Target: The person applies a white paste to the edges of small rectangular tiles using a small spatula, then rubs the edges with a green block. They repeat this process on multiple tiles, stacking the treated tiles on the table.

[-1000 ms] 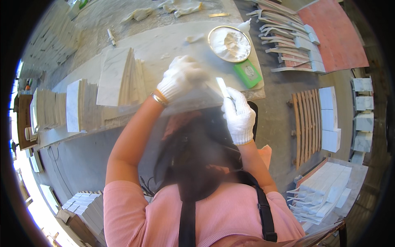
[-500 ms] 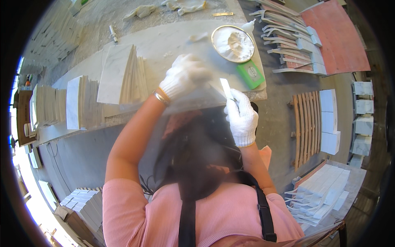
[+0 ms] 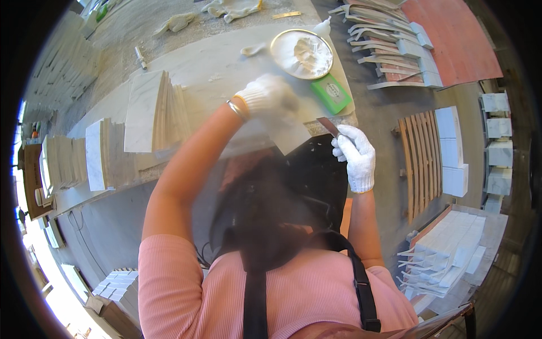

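My right hand (image 3: 357, 155), in a white knit glove, is closed around the handle of a putty knife (image 3: 328, 126). Its narrow blade looks dark and points up and left, just off the table's near edge. My left hand (image 3: 270, 97), also gloved, is smeared by motion above the table, so its fingers cannot be read. Right below that hand, a pale marble tile (image 3: 291, 137) juts over the edge with one corner toward me. Beyond both hands stands a round tin (image 3: 302, 54) of white paste, with a green box (image 3: 331, 95) beside it.
Rows of upright marble tiles (image 3: 148, 116) stand on the table's left. Loose gloves (image 3: 175, 24) and a small tube (image 3: 140, 57) lie farther back. A wooden pallet (image 3: 420, 164) with white blocks is on the floor to the right, near strapped tile stacks (image 3: 449, 251).
My right hand has moved right and down with the putty knife, away from the left hand. The blade, bright before, now looks dark. The tile by my left hand shows more of its face.
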### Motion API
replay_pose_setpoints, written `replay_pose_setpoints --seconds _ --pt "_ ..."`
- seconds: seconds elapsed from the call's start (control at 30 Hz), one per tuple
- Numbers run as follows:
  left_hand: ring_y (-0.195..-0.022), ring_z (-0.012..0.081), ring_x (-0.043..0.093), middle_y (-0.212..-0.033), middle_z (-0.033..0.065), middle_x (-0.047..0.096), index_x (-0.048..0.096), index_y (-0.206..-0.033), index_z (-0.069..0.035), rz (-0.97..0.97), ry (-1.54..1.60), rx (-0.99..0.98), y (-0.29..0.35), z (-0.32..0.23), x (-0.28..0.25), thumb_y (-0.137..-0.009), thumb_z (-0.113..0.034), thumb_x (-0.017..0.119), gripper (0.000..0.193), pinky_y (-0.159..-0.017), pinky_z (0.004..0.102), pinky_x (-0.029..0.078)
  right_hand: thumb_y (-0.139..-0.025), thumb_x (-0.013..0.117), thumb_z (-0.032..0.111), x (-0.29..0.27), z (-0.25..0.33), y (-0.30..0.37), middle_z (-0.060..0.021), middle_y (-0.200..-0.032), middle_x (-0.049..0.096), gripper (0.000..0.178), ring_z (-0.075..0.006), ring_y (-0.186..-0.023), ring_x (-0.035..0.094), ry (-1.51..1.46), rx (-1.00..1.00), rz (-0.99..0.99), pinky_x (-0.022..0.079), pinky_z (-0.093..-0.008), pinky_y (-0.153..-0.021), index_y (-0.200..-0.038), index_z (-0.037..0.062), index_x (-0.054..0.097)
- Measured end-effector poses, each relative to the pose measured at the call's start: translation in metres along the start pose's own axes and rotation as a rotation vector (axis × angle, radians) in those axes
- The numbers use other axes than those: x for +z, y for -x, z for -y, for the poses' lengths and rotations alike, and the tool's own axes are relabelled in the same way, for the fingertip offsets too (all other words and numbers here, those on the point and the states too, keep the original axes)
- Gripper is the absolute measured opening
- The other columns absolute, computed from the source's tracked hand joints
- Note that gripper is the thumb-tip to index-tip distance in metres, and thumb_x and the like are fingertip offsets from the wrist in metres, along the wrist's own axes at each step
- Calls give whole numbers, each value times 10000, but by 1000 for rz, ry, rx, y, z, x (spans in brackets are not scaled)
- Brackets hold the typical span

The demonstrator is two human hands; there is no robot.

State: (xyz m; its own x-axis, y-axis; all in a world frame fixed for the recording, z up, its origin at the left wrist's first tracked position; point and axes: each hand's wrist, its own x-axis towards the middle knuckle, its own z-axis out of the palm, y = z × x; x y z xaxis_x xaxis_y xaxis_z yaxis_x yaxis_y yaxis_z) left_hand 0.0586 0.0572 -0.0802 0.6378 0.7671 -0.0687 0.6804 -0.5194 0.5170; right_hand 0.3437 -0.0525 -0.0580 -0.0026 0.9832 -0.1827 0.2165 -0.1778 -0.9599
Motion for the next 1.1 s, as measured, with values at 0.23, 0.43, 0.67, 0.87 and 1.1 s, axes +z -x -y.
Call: replay_pose_setpoints --seconds 0.23,0.43,0.67,0.87,1.1 --pt "-1354 340 534 -1420 71 626 779 -1066 -191 -364 -48 90 24 3 25 -789 -313 816 305 -1100 485 450 -1005 668 88 0 -25 -21 -32 -905 725 231 -63 -717 627 -8 20 171 489 -213 -619 -1224 57 735" --pt "-1310 376 567 -1383 115 640 755 -1103 -163 -525 -74 -33 50 -11 42 -798 -243 816 321 -1062 500 470 -1011 660 78 28 -28 -41 4 -874 699 235 -68 -738 615 126 -114 317 513 -224 -665 -1224 58 756" --pt "-1276 385 584 -1349 113 655 746 -1088 -130 -589 -94 -21 49 -7 50 -825 -239 798 290 -1027 501 487 -957 670 -11 10 -37 -5 -18 -998 744 271 -77 -779 639 309 -262 375 540 -242 -725 -1207 39 763" --pt "-1328 393 554 -1372 111 642 738 -1106 -125 -549 -36 -30 52 -11 44 -861 -233 773 270 -1055 524 463 -983 663 19 -11 -25 9 -42 -967 739 301 -80 -756 641 27 99 275 526 -226 -673 -1281 22 707" --pt "-1400 446 498 -1484 152 584 732 -1199 -151 -677 -128 -162 77 -47 53 -849 -277 795 377 -1107 560 426 -1003 655 62 -8 22 -43 -76 -1028 764 433 -77 -766 660 31 -121 58 514 -217 -647 -1434 58 612"
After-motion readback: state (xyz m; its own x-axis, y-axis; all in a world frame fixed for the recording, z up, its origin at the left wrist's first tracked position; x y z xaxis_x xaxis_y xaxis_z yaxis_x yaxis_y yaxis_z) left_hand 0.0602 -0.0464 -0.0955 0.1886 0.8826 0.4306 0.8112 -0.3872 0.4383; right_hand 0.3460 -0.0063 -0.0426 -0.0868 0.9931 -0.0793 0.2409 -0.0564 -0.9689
